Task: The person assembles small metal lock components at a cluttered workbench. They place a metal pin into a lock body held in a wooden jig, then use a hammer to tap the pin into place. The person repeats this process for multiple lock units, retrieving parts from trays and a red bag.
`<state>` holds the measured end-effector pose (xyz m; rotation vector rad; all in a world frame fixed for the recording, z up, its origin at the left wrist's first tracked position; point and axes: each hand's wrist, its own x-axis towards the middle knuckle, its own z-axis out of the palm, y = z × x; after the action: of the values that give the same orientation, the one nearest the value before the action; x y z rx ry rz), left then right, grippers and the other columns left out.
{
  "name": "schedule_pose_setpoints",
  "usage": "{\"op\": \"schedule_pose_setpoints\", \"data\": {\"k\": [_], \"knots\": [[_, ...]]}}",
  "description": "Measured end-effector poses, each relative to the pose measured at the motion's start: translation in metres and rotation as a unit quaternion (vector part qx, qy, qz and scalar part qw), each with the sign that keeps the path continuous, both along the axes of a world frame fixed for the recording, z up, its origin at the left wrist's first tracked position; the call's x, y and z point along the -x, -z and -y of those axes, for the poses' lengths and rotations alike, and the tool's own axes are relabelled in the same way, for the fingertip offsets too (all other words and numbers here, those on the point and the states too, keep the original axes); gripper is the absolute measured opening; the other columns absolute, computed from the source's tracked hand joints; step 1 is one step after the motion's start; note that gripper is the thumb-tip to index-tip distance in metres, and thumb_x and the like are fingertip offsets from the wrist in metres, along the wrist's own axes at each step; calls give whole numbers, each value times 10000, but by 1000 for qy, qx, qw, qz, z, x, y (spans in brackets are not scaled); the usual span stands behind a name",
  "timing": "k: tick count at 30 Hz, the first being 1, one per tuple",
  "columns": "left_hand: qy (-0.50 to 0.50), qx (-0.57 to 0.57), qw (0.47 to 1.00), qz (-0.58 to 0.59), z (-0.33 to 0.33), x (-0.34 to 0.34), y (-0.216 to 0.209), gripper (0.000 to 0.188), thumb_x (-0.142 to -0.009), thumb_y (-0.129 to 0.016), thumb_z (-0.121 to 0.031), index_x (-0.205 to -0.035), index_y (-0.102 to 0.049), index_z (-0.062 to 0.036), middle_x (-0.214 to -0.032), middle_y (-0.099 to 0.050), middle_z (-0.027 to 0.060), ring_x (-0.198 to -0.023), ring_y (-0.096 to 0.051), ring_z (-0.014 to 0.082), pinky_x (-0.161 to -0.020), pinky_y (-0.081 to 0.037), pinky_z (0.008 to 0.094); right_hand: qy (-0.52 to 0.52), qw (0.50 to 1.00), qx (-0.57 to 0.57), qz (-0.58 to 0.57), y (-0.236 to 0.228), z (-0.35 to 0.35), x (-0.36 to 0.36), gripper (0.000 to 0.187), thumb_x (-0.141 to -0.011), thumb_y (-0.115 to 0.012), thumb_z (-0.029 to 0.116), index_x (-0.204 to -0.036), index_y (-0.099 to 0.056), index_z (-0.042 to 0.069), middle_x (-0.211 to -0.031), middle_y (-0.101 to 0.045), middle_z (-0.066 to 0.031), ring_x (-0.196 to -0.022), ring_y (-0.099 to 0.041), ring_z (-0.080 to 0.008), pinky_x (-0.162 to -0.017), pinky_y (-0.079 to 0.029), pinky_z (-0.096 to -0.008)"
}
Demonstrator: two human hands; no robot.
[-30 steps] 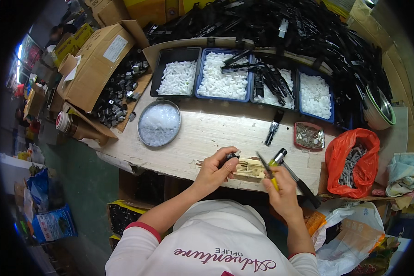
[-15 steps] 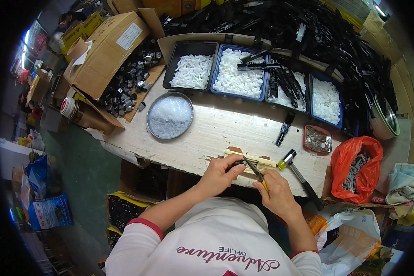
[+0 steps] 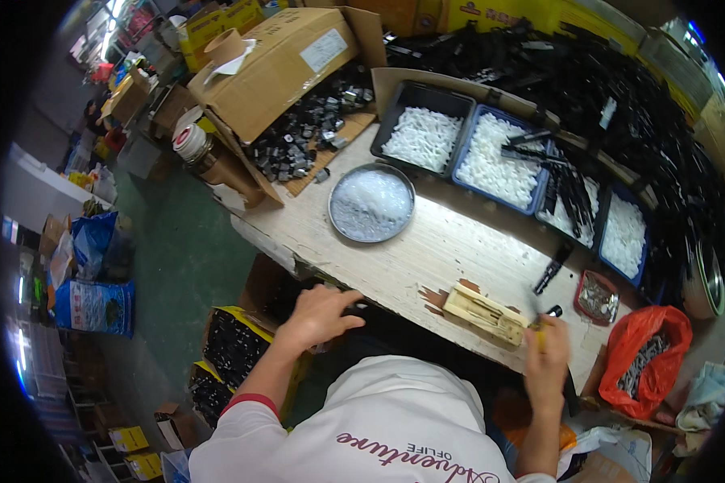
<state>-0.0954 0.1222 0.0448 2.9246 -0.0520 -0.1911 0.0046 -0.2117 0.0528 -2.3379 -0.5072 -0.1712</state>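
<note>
My left hand (image 3: 322,316) is off the table's front edge, above an open carton of black parts. Its thumb and forefinger are spread, and nothing shows between them. My right hand (image 3: 548,354), smeared by motion, closes around a slim pointed tool with a yellow handle (image 3: 540,341), perhaps pliers. Left of that hand lies a cream-coloured fixture block (image 3: 485,312) with a long slot, no part visible in it. Beside the right hand the black end of a hammer head (image 3: 554,311) shows; most of the hammer is hidden.
A round tray (image 3: 336,211) holds clear whitish pieces. Bins of white parts (image 3: 422,138) line the back, before a heap of black parts (image 3: 620,105). Right are a red dish (image 3: 594,296) and a red bag (image 3: 675,322) of grey pieces. A carton (image 3: 274,72) stands at left.
My left hand has let go of a small black part and moved left off the table edge. My right hand has moved right with the tool, away from the fixture. The view has turned.
</note>
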Motion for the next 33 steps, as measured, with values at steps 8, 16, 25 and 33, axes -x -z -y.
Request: {"op": "schedule_pose_setpoints", "data": {"k": [8,16,25,33], "knots": [[-256,128,915,284,-97,-87,30,193,-707,-683,-143,-863,-657,-31,-758,-602,158,-701,-591,315,-634,-458,379,258,925,277,5,53,118,-19,220,-813,-598,167,-829,-544,-45,-945,-527,-190,-873,-505,-348,-728,-398,-427],[-272,13,937,219,-135,-155,61,261,-680,-690,-123,-908,-611,-23,-890,-554,197,-826,-552,369,-713,-446,426,217,939,214,159,29,88,-50,143,-758,-633,135,-828,-579,22,-985,-542,-137,-941,-498,-316,-754,-382,-418],[-366,377,825,208,-156,-125,80,165,-791,-637,-97,-918,-579,-8,-679,-542,13,-486,-471,58,-394,-364,208,30,954,124,272,11,-40,-180,202,-665,-583,8,-846,-615,91,-862,-554,-45,-862,-499,-236,-725,-341,-378],[-324,683,630,175,-88,-78,24,156,-784,-642,-50,-923,-573,-34,-745,-567,16,-525,-530,78,-407,-398,192,-45,899,253,355,11,-106,-235,136,-709,-549,91,-816,-624,126,-845,-548,-10,-889,-485,-199,-781,-319,-391]]}}
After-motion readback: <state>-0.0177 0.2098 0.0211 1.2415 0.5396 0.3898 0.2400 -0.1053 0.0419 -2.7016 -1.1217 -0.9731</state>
